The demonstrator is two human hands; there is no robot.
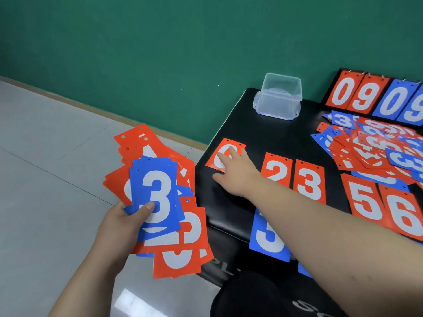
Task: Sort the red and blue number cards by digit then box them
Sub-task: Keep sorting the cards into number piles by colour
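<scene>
Your left hand (119, 221) grips a fanned stack of red and blue plastic number cards (160, 202); your right hand (238, 172) presses spread fingers on the red 0 card (219, 156).

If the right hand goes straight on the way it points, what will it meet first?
The red 0 card; the right hand seems to touch it now. Beyond lies only bare black table.

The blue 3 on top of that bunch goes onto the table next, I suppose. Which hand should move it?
Probably the right hand: it is open, fingers resting on the red 0 card, holding nothing. The left hand grips the whole stack under the blue 3.
</scene>
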